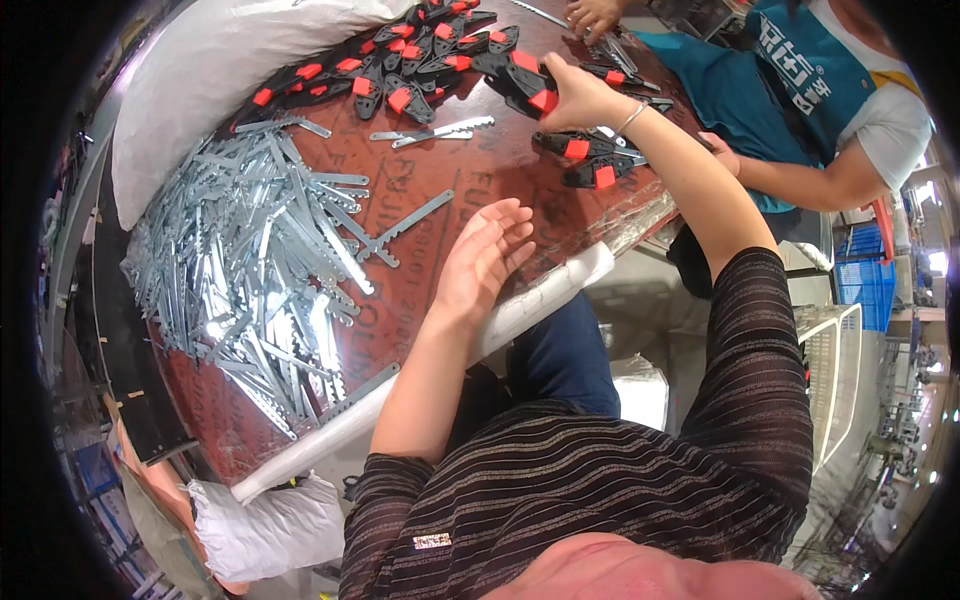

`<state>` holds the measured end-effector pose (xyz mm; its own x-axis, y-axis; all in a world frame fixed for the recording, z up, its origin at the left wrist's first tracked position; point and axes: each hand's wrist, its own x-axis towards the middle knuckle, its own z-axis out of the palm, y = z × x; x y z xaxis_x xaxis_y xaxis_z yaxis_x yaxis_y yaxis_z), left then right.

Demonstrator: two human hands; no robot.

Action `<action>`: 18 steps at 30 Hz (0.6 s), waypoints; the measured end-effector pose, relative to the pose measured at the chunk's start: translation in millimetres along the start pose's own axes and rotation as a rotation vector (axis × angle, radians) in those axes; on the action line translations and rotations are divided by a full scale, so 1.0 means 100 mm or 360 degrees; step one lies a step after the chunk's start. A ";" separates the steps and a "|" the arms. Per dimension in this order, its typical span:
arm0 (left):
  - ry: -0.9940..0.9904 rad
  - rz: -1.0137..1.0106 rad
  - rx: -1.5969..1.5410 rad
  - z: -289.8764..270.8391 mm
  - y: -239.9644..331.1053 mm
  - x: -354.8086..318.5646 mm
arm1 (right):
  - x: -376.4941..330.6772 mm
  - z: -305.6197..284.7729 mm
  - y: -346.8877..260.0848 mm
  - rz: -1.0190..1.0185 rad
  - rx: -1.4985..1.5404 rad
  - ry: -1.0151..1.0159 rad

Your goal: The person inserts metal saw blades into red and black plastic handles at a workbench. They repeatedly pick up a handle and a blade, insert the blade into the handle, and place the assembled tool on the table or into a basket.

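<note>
Head view: From my remote post I look down on a worker in a striped dark top (590, 470), arms extended over a red-brown tabletop (425, 175).
Right hand (578, 95): Reaching toward the far side, it is partly closed on a black-and-red clamp piece (505, 82); I cannot tell whether it grips one piece or more.
Left hand (480, 258): Nearer the body, half open with fingers loosely curled, it has hold of nothing that I can see.
Clamp pile (405, 62): Similar pieces lie heaped along the far side, left of the right hand; a few loose clamps (585, 175) rest just below that hand.
Metal strips (265, 260): Silvery and notched, they spread in a tangled mound left of the left hand, a single loose strip (415, 222) near its fingers.
White sack (235, 80): It bulges beyond the mound at the far left.
Co-worker (800, 85): On the right I see a person in a teal apron, one hand (595, 16) over the far end.
</note>
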<state>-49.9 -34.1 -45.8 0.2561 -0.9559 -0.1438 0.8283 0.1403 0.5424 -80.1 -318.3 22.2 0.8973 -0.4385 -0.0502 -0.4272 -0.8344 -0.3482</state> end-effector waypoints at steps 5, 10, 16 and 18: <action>-0.0070 0.0086 -0.0085 -0.17 0.04 0.04 | -0.53 -0.28 -0.76 -0.0322 0.0176 0.0143; 0.0090 0.0017 -0.0235 -0.17 0.01 0.07 | -1.86 -0.20 -0.92 -0.0239 0.0295 -0.0248; -0.0273 -0.0066 -0.0251 -0.34 0.07 -0.01 | -3.49 0.03 -0.17 0.0517 0.0368 0.0000; -0.0454 -0.0085 -0.0249 -0.35 0.04 -0.01 | -4.15 -0.05 0.08 0.0885 0.0284 0.0240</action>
<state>-29.4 -23.4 -72.4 0.0785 -0.9936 0.0813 0.9090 0.1048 0.4034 -456.9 -144.4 44.6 0.5133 -0.8465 -0.1410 -0.7910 -0.4030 -0.4604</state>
